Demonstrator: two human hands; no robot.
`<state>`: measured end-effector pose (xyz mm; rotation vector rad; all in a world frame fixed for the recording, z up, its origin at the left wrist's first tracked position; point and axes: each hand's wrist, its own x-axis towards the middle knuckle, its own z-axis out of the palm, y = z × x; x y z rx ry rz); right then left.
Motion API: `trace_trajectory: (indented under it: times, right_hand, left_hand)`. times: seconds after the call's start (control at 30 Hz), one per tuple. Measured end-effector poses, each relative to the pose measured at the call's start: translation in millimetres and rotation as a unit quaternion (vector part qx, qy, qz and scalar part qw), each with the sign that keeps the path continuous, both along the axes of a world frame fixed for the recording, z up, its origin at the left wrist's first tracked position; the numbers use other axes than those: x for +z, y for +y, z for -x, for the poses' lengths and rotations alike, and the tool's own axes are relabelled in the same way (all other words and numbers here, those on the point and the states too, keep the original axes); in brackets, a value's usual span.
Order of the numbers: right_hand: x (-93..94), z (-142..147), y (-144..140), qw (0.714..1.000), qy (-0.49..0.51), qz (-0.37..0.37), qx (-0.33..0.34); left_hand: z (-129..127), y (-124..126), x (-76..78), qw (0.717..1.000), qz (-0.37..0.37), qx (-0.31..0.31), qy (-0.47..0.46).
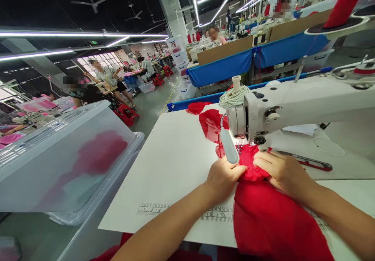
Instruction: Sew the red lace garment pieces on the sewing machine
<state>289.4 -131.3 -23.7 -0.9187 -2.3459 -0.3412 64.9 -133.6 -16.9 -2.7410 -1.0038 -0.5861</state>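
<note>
Red fabric (272, 218) runs under the head of a white sewing machine (304, 101) and hangs over the table's front edge. Its part near the needle is gathered and ruffled. My left hand (224, 177) holds the fabric's left side, thumb stretched over it; a small lit lamp (229, 145) partly hides its fingers. With curled fingers, my right hand (283, 171) pinches the ruffled part to the right of the needle. Both hands are close in front of the presser foot (239, 149).
Red pieces (213, 122) lie behind the needle. A long, narrow metal tool (315, 162) rests right of my right hand. A ruler scale (155, 208) marks the white table (175, 155). Plastic bins (67, 159) stand at the left; people sit and stand farther back.
</note>
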Motion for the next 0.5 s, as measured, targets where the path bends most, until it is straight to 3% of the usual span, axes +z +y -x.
trace_trajectory:
  times: [0.13,0.33,0.5]
  right_hand:
    - [8.3,-1.0,-0.7,1.000,-0.006,-0.005,0.012]
    - [10.5,-1.2,-1.5,1.000,0.005,-0.001,0.009]
    - [7.4,-2.7,-2.4,1.000,-0.001,0.004,0.013]
  left_hand:
    - [0.5,-9.0,8.7,1.000,0.013,-0.006,0.012]
    - [5.2,-20.9,27.0,0.993,0.109,-0.018,0.034]
    - [8.0,-21.4,27.4,0.997,0.077,-0.002,0.030]
